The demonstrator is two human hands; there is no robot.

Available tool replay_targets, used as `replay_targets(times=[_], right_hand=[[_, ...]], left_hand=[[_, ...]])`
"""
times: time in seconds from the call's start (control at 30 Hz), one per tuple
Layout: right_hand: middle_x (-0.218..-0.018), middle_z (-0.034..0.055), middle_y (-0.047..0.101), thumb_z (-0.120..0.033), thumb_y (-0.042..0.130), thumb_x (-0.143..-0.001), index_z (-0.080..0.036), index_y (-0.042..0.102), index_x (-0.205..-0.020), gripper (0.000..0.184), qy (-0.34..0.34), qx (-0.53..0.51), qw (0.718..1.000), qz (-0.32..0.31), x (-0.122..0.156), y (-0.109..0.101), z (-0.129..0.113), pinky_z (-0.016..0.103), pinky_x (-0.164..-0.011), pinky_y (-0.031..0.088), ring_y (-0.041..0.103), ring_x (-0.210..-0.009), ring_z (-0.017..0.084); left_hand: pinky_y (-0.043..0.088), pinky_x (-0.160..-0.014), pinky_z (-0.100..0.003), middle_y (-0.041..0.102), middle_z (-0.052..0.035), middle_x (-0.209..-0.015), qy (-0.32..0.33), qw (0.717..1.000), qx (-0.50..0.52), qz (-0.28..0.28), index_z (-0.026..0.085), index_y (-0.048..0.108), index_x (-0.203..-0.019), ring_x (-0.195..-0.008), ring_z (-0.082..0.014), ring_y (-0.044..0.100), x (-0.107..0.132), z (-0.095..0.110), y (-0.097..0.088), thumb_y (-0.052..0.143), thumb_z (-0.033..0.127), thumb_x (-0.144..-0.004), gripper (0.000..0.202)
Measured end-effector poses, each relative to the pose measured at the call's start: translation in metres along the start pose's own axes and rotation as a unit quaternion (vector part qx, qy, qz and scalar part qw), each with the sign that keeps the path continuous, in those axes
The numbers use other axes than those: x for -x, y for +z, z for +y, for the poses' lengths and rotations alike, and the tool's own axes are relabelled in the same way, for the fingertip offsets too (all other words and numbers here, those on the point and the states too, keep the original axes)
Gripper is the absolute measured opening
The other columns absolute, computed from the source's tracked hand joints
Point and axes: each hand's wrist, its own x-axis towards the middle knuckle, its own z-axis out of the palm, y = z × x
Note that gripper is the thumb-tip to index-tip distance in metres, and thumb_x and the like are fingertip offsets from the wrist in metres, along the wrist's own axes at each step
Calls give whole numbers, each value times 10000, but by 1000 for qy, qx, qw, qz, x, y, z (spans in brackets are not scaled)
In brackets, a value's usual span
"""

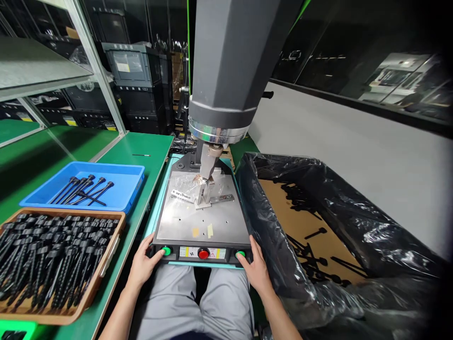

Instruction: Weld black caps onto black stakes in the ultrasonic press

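Observation:
My left hand (144,261) rests at the front left corner of the press base (166,231), thumb on a green button (166,250). At the right corner, my right hand (257,268) has its thumb on the other green button (240,255). Both hands are open, fingers spread along the base's sides, with nothing held. Between the buttons sits a red button (203,254). Over the metal plate, a pointed metal horn (208,160) comes down onto a small upright fixture (203,194). Clear film surrounds the contact spot, and whether a part sits there cannot be made out.
On the left bench, a brown tray (121,222) holds many black ribbed stems with round heads; a blue tray (132,182) behind it has several more. To the right, a large box lined with black plastic (272,231) contains loose black pieces. The grey machine head (226,61) hangs overhead.

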Motion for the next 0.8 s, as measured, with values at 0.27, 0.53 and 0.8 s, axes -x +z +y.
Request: replay_targets(times=[0.27, 0.53, 0.8], right_hand=[[-1511, 109, 361, -535, 568, -834, -240, 294, -1500, 778, -10, -10, 1000, 16, 0, 4, 1, 489, -1116, 354, 344, -1395, 309], [-1510, 134, 359, -555, 564, -829, -203, 307, -1493, 794, 2, -24, 1000, 12, 0, 3, -2, 501, -1128, 325, 337, -1398, 311], [-1335, 166, 552, -586, 591, -810, -171, 585, -1277, 625, 9, -47, 996, 81, -5, -6, -18, 513, -1075, 399, 512, -1252, 331]], left_hand=[[426, -1061, -471, 613, -127, -1265, 8, 988, 91, 127, 197, 622, -1181, -1178, -274, 579, -13, 44, 17, 686, 422, -781, 463], [406, -1072, -466, 429, -180, -1469, 3, 970, 242, 13, 303, 161, -1521, -1300, -270, 492, -51, 72, 50, 747, 370, -752, 970], [345, -1098, -446, 503, -150, -1368, 82, 968, 233, -47, 306, -149, -1508, -1272, -219, 505, -76, 87, 69, 760, 287, -744, 1188]])
